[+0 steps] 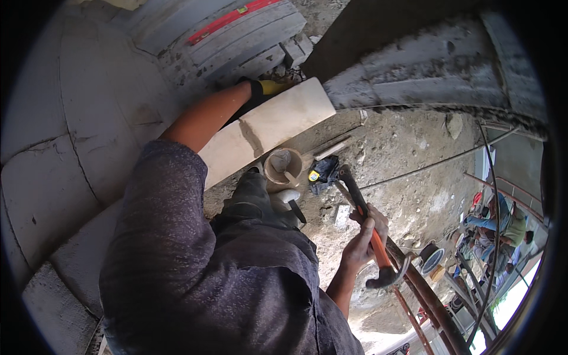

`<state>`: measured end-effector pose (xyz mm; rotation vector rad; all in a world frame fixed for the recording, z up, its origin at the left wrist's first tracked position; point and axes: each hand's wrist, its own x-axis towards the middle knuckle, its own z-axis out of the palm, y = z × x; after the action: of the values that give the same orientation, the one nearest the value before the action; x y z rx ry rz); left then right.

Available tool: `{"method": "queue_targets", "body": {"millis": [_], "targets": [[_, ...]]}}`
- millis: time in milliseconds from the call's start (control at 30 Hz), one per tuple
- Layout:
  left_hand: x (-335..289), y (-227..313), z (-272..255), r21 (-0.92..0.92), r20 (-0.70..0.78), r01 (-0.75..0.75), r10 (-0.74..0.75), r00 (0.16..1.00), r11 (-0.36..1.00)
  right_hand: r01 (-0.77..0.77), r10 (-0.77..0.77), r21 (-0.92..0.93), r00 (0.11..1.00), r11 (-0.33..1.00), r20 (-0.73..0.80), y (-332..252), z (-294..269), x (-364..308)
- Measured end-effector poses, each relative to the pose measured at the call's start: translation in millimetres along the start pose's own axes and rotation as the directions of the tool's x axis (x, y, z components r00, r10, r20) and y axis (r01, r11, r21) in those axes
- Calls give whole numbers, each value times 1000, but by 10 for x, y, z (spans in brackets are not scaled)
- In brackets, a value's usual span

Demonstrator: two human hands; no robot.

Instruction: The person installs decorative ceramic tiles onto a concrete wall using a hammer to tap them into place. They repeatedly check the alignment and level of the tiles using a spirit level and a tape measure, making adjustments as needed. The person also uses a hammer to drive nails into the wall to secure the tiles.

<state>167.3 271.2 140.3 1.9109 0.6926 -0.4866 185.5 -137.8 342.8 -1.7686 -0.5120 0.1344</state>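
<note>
My right hand (368, 238) is closed round the handle of a claw hammer (380, 251), orange with a black grip, its metal head pointing down and to the right. My left hand (273, 87), in a yellow glove with a dark cuff, reaches to the far side of a long pale block (296, 113). The block hides part of that glove, so the fingers do not show clearly. A damp-looking brown streak crosses the block's top. Below it stands a round bucket (270, 175) holding grey material and a tool with a light handle.
A red spirit level (234, 21) lies on grey blocks at the upper left. A yellow tape measure (313, 176) sits against a black bag on the rubble ground. Metal poles (429, 302) stand close right of the hammer. Other people (503, 228) are gathered at the far right.
</note>
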Motion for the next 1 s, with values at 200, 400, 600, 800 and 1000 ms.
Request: {"method": "queue_targets", "body": {"millis": [200, 400, 600, 800, 1000], "targets": [[-45, -258, 129, -134, 52, 107, -101, 994, 985, 178, -159, -68, 962, 982, 221, -324, 226, 99], [-53, -405, 282, -207, 99, 186, -169, 981, 960, 269, -206, -88, 877, 959, 434, -377, 789, 276], [-147, -566, 307, -250, 135, 246, -218, 967, 936, 319, -230, -93, 830, 943, 509, -454, 1137, 288], [-544, -246, 180, -344, 125, 217, -184, 975, 913, 261, -167, -120, 845, 958, 507, -466, 1223, 315], [-531, -303, 203, -338, 97, 217, -195, 976, 916, 213, -130, -125, 870, 969, 475, -438, 1271, 342]]}}
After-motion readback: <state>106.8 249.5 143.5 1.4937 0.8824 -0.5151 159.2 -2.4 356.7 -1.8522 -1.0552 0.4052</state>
